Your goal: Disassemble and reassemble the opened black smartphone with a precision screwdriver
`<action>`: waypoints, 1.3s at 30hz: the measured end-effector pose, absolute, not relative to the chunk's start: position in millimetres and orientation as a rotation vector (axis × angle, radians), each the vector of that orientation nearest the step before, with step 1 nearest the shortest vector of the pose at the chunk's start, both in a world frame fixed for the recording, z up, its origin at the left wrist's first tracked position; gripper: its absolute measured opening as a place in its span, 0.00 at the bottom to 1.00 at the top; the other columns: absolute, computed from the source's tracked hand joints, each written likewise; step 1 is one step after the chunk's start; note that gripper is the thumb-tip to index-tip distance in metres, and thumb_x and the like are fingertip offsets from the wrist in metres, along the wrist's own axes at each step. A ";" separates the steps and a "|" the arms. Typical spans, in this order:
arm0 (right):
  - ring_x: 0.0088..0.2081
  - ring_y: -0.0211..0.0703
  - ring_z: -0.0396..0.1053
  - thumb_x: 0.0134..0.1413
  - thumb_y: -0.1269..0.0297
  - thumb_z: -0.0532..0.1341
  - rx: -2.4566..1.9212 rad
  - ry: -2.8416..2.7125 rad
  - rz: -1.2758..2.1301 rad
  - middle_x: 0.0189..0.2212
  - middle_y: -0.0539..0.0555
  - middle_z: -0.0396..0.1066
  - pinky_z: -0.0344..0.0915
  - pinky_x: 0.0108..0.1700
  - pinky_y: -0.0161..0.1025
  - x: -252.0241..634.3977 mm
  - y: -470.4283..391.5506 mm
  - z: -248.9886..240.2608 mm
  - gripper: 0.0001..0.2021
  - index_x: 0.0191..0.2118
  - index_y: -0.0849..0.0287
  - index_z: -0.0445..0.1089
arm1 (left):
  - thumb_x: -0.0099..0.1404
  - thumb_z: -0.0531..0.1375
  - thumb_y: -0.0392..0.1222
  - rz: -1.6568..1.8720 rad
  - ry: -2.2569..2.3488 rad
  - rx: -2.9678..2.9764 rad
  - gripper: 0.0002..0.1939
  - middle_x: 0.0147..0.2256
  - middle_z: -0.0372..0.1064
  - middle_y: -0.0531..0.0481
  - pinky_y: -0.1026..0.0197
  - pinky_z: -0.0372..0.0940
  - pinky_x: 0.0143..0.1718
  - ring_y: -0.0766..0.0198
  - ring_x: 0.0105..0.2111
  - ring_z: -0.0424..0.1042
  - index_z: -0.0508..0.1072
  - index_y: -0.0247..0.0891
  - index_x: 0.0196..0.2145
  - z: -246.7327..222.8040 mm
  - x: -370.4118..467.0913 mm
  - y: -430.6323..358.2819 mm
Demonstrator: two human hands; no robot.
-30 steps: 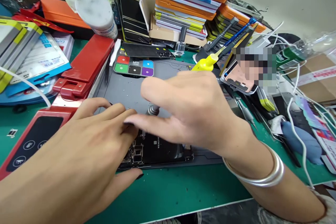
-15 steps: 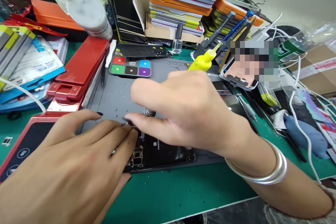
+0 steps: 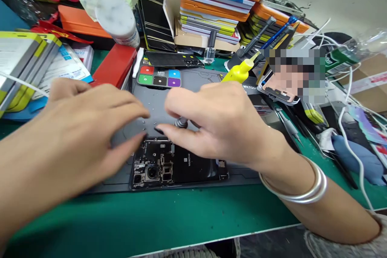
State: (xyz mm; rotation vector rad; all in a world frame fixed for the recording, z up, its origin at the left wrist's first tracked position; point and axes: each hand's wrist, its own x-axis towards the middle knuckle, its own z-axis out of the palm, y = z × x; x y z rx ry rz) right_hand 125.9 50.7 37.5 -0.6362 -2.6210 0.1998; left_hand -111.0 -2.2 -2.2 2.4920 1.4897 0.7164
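Observation:
An opened black phone (image 3: 181,165) lies on the grey work mat (image 3: 115,183), its cameras and inner parts bare at the left end. Over the phone's upper edge, my right hand (image 3: 211,121) is closed around a small screwdriver (image 3: 181,122), whose ribbed metal end shows between thumb and fingers. My left hand (image 3: 90,129) hovers at the phone's upper left, thumb and fingers apart, slightly blurred, with nothing seen between them. Tiny screws (image 3: 144,121) are scattered on the mat beside its fingertips.
Behind the mat stand a coloured square-patterned tray (image 3: 159,77), a yellow bottle (image 3: 238,71), a white-lidded jar (image 3: 117,20) and stacked boxes (image 3: 214,4). A red device (image 3: 113,64) is at the left. Tweezers, pens (image 3: 288,125) and white cables lie at the right.
My left hand has lifted off the phone and opened, uncovering its camera end. My right hand keeps its hold on the screwdriver. The whole view has shifted a little.

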 end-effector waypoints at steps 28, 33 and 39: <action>0.31 0.40 0.62 0.61 0.72 0.56 -0.448 -2.710 0.402 0.30 0.50 0.70 0.57 0.33 0.38 131.0 57.0 35.5 0.04 0.40 0.59 0.66 | 0.73 0.44 0.38 0.489 1.431 2.870 0.18 0.30 0.70 0.46 0.52 0.58 0.34 0.55 0.32 0.69 0.71 0.39 0.31 -18.2 -101.9 19.3; 0.27 0.34 0.65 0.57 0.71 0.57 -0.522 -2.346 0.532 0.28 0.45 0.67 0.60 0.30 0.34 136.5 63.2 40.4 0.04 0.38 0.57 0.63 | 0.66 0.55 0.41 0.845 1.405 2.248 0.08 0.35 0.79 0.51 0.62 0.73 0.33 0.62 0.33 0.78 0.74 0.42 0.35 2.2 -90.6 13.1; 0.28 0.31 0.62 0.56 0.69 0.58 -0.605 -1.908 0.538 0.30 0.45 0.63 0.62 0.28 0.31 136.4 61.2 51.8 0.04 0.37 0.56 0.62 | 0.56 0.67 0.43 1.171 1.427 1.751 0.03 0.28 0.81 0.59 0.71 0.76 0.31 0.66 0.27 0.81 0.76 0.48 0.28 15.2 -81.9 3.6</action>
